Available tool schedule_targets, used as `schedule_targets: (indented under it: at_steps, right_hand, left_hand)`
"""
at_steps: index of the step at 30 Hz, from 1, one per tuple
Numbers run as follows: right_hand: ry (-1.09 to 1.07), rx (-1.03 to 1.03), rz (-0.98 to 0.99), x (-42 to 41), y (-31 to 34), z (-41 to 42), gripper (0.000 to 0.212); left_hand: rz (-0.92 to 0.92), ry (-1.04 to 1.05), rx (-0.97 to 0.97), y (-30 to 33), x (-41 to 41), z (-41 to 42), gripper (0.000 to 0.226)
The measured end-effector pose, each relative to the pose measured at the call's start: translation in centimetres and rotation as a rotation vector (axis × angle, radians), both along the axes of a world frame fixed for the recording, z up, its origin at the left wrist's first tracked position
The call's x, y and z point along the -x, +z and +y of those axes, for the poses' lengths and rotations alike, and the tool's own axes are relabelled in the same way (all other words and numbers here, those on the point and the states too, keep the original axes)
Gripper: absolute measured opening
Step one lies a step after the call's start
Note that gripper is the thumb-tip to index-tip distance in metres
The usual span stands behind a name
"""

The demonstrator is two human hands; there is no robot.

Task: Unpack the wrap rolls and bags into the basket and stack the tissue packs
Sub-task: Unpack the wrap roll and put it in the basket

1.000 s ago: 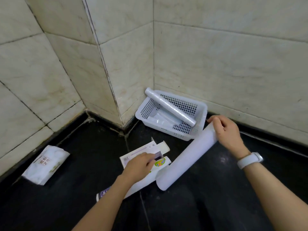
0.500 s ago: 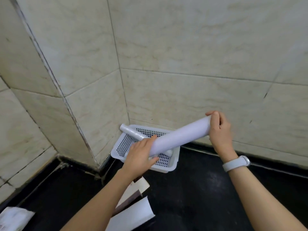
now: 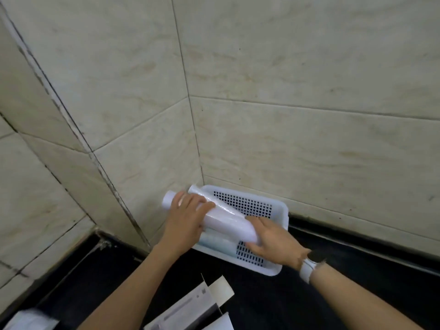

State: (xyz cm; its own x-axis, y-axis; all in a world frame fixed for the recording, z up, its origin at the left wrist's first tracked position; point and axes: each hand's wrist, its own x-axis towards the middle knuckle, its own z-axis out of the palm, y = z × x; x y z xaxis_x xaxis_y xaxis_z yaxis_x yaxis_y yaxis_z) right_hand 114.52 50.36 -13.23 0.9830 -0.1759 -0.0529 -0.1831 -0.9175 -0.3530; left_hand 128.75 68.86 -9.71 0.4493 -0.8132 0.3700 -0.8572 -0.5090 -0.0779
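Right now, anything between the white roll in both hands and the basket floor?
Yes. The clear wrap roll already lies diagonally across the basket, right alongside the white roll held by the left hand and right hand.

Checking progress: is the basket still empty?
No, a clear roll already lies in the white basket beside the white roll.

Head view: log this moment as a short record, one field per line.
setting: black floor in a tiled wall corner
basket: white perforated basket against the wall
held item: white wrap roll lying across the basket
left hand: left hand grips the roll's far end
right hand: right hand grips its near end
also in basket: clear-wrapped roll beside it
on floor: opened box near the bottom edge
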Motion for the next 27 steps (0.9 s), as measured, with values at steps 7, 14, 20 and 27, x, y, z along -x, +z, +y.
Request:
schedule_targets:
  at_steps: [7,14,20,27]
  right_hand:
    - [-0.226,-0.121,0.112,-5.5,-7.1,0.3,0.051]
    - [-0.227,0.109,0.011,-6.8,-10.8,-0.7,0.071]
    - [-0.192,0.296,0.07,-7.2,-11.8,-0.8,0.079]
    - [-0.223,0.146,0.142,-5.4,-8.7,0.4,0.065]
  left_hand:
    - [0.263,0.244,-0.131,-7.0,-1.7,-0.3,0.074]
    - [0.547,0.378,-0.158,-14.0,-1.6,0.8,0.065]
    - [0.507,0.394,-0.159,-14.1,-1.6,0.6,0.064]
    - [0.65,0.422,-0.333,-11.4,-1.4,0.1,0.064]
